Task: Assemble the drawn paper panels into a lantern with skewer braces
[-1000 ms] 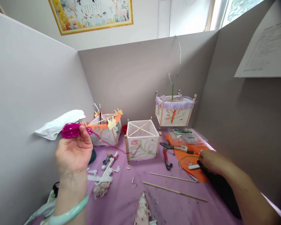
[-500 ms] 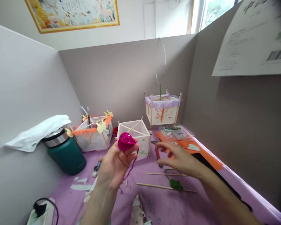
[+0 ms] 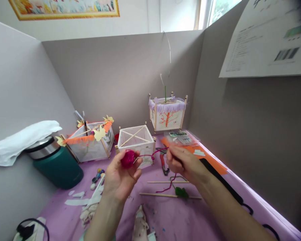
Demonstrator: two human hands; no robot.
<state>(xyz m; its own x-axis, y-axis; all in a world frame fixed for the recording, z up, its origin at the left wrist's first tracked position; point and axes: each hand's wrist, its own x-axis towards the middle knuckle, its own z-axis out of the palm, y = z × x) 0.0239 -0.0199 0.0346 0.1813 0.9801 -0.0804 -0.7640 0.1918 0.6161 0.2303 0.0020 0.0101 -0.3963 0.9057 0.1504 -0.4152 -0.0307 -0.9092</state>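
Observation:
My left hand (image 3: pixel 121 175) is closed around a shiny magenta ball of yarn (image 3: pixel 128 158), held up over the table in front of a white paper lantern frame (image 3: pixel 136 136). From the ball a magenta strand (image 3: pixel 145 155) runs across to my right hand (image 3: pixel 182 160), whose fingers are pinched on it. The strand's loose tail hangs below the right hand toward the wooden sticks (image 3: pixel 155 194). Red-handled pliers (image 3: pixel 163 162) lie just behind, between the two hands. A green leaf piece (image 3: pixel 181 192) rests at the sticks.
At the left stand a teal bottle (image 3: pixel 57 167) and an orange-fringed lantern (image 3: pixel 87 147). A purple-fringed lantern (image 3: pixel 168 113) hangs at the back. A glue bottle (image 3: pixel 139 224) lies at the front, with paper scraps (image 3: pixel 77 202) to its left. Orange sheet (image 3: pixel 213 164) at right.
My right hand has closed on the strand and drawn it out taut from the ball. The strand hung from the left hand before. The view has shifted slightly.

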